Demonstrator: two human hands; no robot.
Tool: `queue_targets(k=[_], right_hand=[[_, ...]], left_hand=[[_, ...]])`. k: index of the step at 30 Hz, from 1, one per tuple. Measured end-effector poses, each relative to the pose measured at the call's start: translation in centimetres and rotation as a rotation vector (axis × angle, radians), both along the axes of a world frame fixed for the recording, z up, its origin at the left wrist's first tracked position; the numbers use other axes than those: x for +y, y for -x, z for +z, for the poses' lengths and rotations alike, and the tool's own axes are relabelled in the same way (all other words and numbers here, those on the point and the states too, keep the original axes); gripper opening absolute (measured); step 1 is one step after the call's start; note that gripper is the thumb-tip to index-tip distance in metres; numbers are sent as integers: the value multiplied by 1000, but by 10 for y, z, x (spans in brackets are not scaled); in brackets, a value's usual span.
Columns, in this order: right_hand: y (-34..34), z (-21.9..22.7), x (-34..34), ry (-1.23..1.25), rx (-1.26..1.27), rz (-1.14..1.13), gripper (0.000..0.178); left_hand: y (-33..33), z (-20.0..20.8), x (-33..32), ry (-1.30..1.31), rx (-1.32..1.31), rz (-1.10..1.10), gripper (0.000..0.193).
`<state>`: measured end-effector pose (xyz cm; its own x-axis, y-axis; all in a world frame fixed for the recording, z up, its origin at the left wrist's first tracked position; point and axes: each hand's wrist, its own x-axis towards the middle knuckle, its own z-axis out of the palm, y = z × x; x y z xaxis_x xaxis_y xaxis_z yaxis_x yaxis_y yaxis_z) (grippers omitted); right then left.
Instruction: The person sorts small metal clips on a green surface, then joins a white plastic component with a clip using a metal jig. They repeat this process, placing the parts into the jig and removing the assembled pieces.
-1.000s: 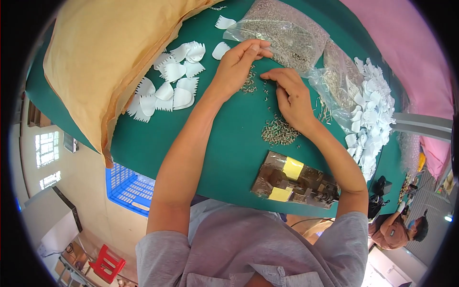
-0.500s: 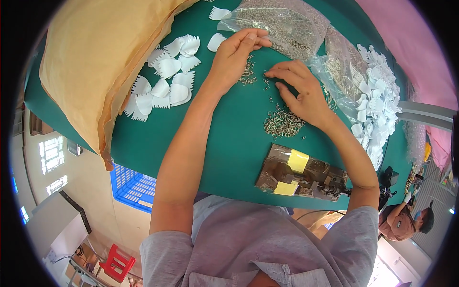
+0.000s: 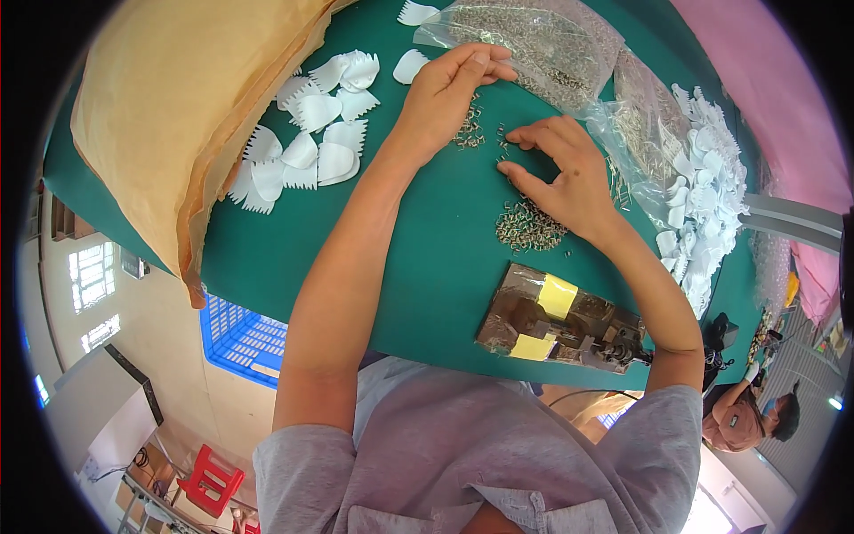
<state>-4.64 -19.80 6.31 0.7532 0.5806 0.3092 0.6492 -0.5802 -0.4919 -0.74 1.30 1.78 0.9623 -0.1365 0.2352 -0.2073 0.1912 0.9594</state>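
Note:
My left hand (image 3: 449,93) is by the lower left edge of a clear plastic bag of small metal clips (image 3: 534,40). Its thumb presses against the curled fingers; whatever they may hold is hidden. A small scatter of metal clips (image 3: 469,129) lies just under that hand. To the right, my right hand (image 3: 565,173) hovers low over the green table, thumb and forefinger parted around a few loose clips (image 3: 503,135). Below its palm sits a larger heap of the same bent clips (image 3: 527,226). Nearer to me rests a brown metal fixture (image 3: 569,320) with yellow tape patches.
White toothed plastic pieces (image 3: 316,112) lie loosely at left beside a large brown paper bag (image 3: 178,116). More white pieces (image 3: 707,178) are piled at right, near a second clip bag (image 3: 648,133) and a grey metal bar (image 3: 792,214). A blue crate (image 3: 245,343) stands below the table.
My right thumb has swung left, with thumb and forefinger now reaching about equally far over the loose clips. The left hand keeps its pinch, and the whole view has shifted slightly.

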Motion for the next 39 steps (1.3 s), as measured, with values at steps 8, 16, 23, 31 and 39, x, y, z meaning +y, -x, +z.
queue_targets(k=[8, 16, 23, 31, 39], right_hand=[[-2, -6, 3, 24, -24, -17, 19], [-1, -5, 2, 7, 7, -31, 16], [-13, 0, -1, -62, 4, -68, 19], [-29, 2, 5, -52, -4, 98, 19], [-34, 2, 1, 24, 7, 176, 17]], left_hand=[[-1, -2, 0, 1, -5, -5, 44], [-1, -2, 0, -6, -21, -7, 44], [-2, -3, -1, 10, -25, 2, 43], [-2, -5, 0, -10, -22, -9, 43], [-1, -3, -1, -9, -22, 4, 43]])
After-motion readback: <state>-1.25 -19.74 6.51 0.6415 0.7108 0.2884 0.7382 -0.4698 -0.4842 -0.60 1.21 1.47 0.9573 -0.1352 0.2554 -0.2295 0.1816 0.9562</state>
